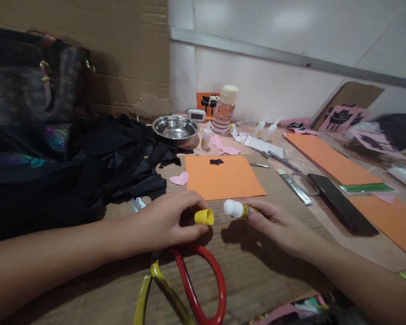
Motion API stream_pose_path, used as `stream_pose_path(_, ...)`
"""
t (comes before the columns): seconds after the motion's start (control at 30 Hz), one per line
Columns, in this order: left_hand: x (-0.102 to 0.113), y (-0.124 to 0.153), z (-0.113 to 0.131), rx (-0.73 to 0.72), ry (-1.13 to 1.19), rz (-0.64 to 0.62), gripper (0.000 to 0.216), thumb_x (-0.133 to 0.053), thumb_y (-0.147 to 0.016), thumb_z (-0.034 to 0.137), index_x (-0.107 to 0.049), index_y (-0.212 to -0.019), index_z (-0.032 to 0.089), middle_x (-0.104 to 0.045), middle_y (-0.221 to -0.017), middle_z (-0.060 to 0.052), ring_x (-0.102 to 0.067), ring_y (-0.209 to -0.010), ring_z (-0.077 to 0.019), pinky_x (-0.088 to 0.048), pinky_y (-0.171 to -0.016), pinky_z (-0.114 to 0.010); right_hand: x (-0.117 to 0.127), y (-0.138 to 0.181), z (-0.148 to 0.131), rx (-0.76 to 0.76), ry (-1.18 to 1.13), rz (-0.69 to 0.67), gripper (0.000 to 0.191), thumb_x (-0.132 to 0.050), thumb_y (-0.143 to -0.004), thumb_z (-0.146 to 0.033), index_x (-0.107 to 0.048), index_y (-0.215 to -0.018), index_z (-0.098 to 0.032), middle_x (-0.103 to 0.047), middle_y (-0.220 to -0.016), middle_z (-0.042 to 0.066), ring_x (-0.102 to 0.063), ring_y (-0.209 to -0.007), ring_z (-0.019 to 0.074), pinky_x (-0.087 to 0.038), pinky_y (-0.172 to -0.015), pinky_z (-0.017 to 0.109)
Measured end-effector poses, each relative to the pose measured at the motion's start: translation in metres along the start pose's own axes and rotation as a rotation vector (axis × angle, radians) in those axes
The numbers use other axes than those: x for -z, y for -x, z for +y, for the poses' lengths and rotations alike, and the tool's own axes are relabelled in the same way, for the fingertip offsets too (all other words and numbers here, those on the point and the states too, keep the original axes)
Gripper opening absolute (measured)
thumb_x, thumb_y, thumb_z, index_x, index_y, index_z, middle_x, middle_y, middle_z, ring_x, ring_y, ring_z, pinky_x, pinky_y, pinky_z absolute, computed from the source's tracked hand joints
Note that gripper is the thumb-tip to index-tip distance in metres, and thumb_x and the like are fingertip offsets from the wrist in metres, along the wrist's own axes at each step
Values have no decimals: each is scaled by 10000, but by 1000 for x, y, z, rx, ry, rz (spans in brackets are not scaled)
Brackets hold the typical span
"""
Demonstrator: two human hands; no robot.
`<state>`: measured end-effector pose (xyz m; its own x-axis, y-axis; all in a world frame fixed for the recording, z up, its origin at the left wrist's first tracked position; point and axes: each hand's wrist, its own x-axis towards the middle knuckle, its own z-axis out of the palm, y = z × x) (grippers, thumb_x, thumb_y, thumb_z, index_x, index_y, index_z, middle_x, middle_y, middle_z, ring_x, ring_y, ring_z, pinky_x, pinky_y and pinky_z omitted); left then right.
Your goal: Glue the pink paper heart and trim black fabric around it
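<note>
Red and yellow scissors (pixel 189 293) closest on the cardboard table (pixel 257 271), left hand (pixel 165 223) pinching a yellow cap (pixel 204 217), right hand (pixel 277 225) gripping the uncapped glue stick (pixel 238 209), orange paper (pixel 223 177) just behind

No text, brand or number can be read here. The glue stick (pixel 239 210) at the near middle has a yellow label with dark print, too small and blurred to make out. The small white digital clock (pixel 197 115) at the far side of the tabletop (pixel 257 266) shows a dark display whose digits cannot be read. The bottle (pixel 224 109) beside it carries only an orange dotted pattern. The dark bag (pixel 27 85) at far left bears a faint repeated pattern, illegible.
</note>
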<state>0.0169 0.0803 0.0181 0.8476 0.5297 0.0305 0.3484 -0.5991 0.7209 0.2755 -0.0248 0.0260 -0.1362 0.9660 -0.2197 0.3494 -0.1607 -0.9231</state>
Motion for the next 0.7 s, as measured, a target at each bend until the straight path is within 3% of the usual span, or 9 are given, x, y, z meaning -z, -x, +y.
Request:
stream_pose_path(0.07, 0, 0, 0, 3, -9, -3, 218, -660, -880, 357, -691, -1020, 193, -721, -959, -31, -641, -853, -215, -448, -745, -322, 1, 0, -1, 51, 53, 8, 418, -609, -960, -583, -703, -1166, -231, -731, -1111, 88, -695, -1042, 288, -562, -913, 432)
stream_pose_path(0.13, 0, -1, 0, -3, -20, -1, 221, -664, -883, 361, -697, -1023, 194, -724, -949, -27, -640, -843, -212, -443, -737, -319, 1, -2, -1, 103, 94, 15, 389, -767, -855, -495, -692, -1146, -247, -718, -1128, 60, -670, -1081, 280, -539, -964, 417)
stream_pose_path(0.2, 1, -1, 1, -14, -23, -1, 222, -669, -880, 362, -703, -1024, 196, -726, -944, -23, -640, -843, -210, -440, -738, -316, 0, -5, -1, 107, 108, 41, 410, -856, -758, -379, -673, -1106, -265, -702, -1106, 25, -666, -1038, 254, -548, -926, 376)
stream_pose_path(0.33, 1, 1, 1, -14, -18, 2, 230, -668, -875, 361, -707, -1025, 192, -726, -944, -27, -641, -839, -210, -445, -736, -315, -2, -7, -1, 57, 115, 48, 246, -774, -829, -369, -695, -1028, -249, -711, -1010, 29, -675, -942, 240, -567, -839, 359)
stream_pose_path(0.5, 0, 3, 1, -10, 5, -5, 227, -664, -871, 343, -704, -1035, 191, -736, -971, -32, -653, -860, -213, -457, -748, -314, -1, -3, 0, 61, 57, -5, 427, -601, -975, -553, -703, -1240, -234, -732, -1200, 108, -683, -1121, 300, -545, -986, 464)
stream_pose_path(0.6, 0, 2, 1, -19, -5, -4, 221, -665, -880, 342, -704, -1041, 196, -737, -962, -26, -650, -847, -207, -455, -745, -311, 0, -4, -1, 101, 87, 32, 460, -762, -862, -518, -666, -1221, -249, -713, -1219, 87, -660, -1174, 305, -508, -1050, 469)
stream_pose_path(0.7, 1, 1, 0, -27, -15, -1, 220, -672, -878, 341, -706, -1041, 197, -736, -961, -26, -649, -852, -207, -454, -744, -310, -1, -6, -2, 120, 149, 89, 427, -851, -762, -426, -647, -1098, -258, -704, -1110, 47, -672, -1079, 277, -542, -982, 419)
